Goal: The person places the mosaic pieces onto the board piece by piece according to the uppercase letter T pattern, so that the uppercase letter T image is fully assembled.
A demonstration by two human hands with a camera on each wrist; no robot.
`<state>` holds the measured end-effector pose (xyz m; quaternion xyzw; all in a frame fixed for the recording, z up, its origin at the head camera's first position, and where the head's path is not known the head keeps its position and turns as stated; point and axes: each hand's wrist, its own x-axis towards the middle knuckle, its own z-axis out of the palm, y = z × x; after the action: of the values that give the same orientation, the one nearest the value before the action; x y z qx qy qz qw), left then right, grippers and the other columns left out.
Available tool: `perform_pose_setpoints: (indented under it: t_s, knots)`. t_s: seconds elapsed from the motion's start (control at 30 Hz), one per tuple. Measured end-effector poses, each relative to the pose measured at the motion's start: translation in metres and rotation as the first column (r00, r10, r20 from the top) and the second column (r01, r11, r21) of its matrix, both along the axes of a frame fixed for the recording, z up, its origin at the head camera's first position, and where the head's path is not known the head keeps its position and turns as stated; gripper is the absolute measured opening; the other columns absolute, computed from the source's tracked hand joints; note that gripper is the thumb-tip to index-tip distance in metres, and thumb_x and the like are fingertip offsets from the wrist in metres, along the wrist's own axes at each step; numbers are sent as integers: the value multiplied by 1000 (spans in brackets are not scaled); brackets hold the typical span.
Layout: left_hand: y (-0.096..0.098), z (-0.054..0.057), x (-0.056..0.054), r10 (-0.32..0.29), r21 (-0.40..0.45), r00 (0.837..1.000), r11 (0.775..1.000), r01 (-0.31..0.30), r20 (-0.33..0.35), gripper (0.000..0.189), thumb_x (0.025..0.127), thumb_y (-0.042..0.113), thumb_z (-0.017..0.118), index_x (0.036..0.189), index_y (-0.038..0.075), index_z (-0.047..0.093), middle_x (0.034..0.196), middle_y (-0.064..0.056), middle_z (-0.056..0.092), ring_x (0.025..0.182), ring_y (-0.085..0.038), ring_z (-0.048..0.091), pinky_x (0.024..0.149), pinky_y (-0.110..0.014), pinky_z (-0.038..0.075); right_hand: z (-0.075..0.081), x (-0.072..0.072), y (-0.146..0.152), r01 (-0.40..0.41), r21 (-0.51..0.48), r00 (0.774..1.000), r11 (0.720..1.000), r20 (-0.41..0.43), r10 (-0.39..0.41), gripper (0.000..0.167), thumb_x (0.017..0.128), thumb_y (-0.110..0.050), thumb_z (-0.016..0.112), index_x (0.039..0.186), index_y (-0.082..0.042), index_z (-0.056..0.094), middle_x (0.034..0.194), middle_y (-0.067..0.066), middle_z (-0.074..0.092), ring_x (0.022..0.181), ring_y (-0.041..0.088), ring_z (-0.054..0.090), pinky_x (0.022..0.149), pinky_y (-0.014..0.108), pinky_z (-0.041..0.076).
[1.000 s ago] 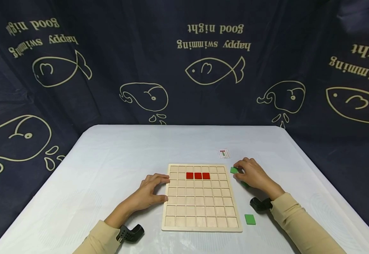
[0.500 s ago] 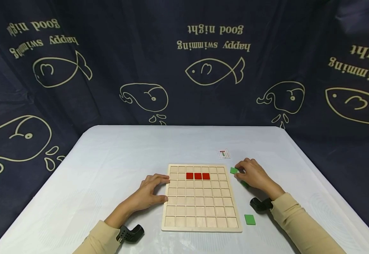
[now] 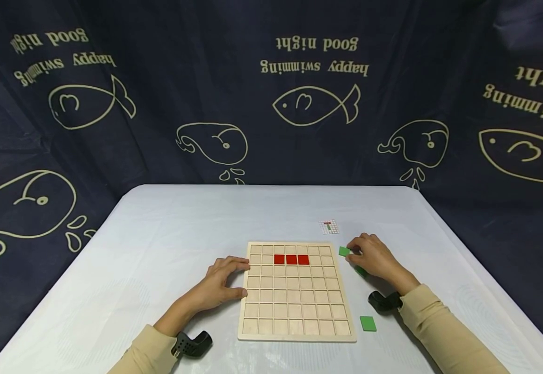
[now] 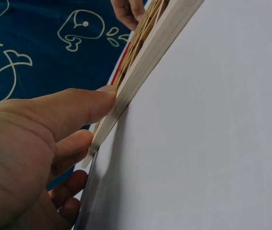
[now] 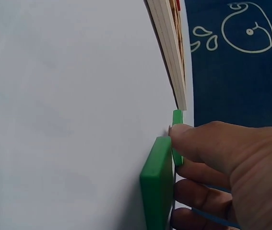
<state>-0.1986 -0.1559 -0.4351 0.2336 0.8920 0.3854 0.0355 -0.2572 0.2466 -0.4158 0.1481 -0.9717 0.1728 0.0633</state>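
A wooden grid board (image 3: 299, 296) lies on the table with three red tiles (image 3: 291, 259) side by side in its second row from the far edge. My left hand (image 3: 217, 283) rests at the board's left edge, fingertips and thumb spread along it; the left wrist view shows the thumb against the wooden side. Beyond the board's right edge, my right hand (image 3: 373, 257) has thumb and index finger at a green tile (image 3: 344, 251), pinching its right end. Another green tile (image 3: 360, 271) sits under that hand, partly hidden; in the right wrist view it stands nearer the camera.
Near the board's front right corner lies a third green tile (image 3: 368, 323). A small printed grid card (image 3: 329, 226) with a red and green T pattern sits behind the board. A dark patterned curtain (image 3: 271, 93) hangs past the white table (image 3: 182, 213).
My right hand's fingertips have shifted very slightly to the right along the green tile. The left hand, board and red tiles have stayed put.
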Motion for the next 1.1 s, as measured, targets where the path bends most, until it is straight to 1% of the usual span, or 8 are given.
perform_pose_setpoints:
  t_s: [0.17, 0.43, 0.67, 0.93, 1.1]
  knots:
    - [0, 1, 0, -3, 1, 1000, 1000, 3, 3, 53, 77, 27, 76, 125, 15, 57, 140, 1, 48, 127, -24, 35, 101, -55, 20, 1, 1, 0, 5, 0, 1000, 1000, 1, -5, 24, 82, -20, 70, 98, -3, 69, 86, 7, 59, 84, 23, 50, 72, 40, 41]
    - [-1, 1, 1, -15, -14, 1000, 1000, 14, -20, 52, 78, 26, 75, 126, 14, 57, 140, 0, 47, 127, -25, 35, 99, -51, 22, 1, 1, 0, 8, 3, 1000, 1000, -2, -8, 22, 82, -20, 70, 97, -4, 69, 86, 6, 59, 84, 22, 50, 71, 40, 41]
    - [0, 1, 1, -1, -8, 1000, 1000, 1, -8, 53, 77, 26, 76, 125, 15, 58, 139, 3, 48, 126, -23, 36, 100, -54, 21, 0, 2, 0, 3, -11, 1000, 1000, -18, -3, 22, 82, -20, 70, 97, -3, 69, 89, 8, 61, 85, 23, 52, 72, 42, 42]
    - [0, 1, 1, -3, -10, 1000, 1000, 2, -13, 53, 77, 26, 76, 125, 14, 57, 139, 3, 48, 126, -24, 36, 100, -53, 21, 1, 5, -1, -2, -39, 999, 999, -41, 0, 20, 82, -19, 71, 96, -4, 70, 88, 7, 61, 84, 22, 52, 70, 39, 42]
    - [0, 1, 1, -2, -7, 1000, 1000, 2, -10, 53, 77, 26, 76, 125, 14, 57, 139, 3, 48, 127, -24, 36, 100, -52, 21, 3, 7, -4, -12, -42, 998, 999, -61, 10, 20, 81, -19, 71, 96, -5, 70, 87, 6, 61, 85, 22, 52, 70, 39, 42]
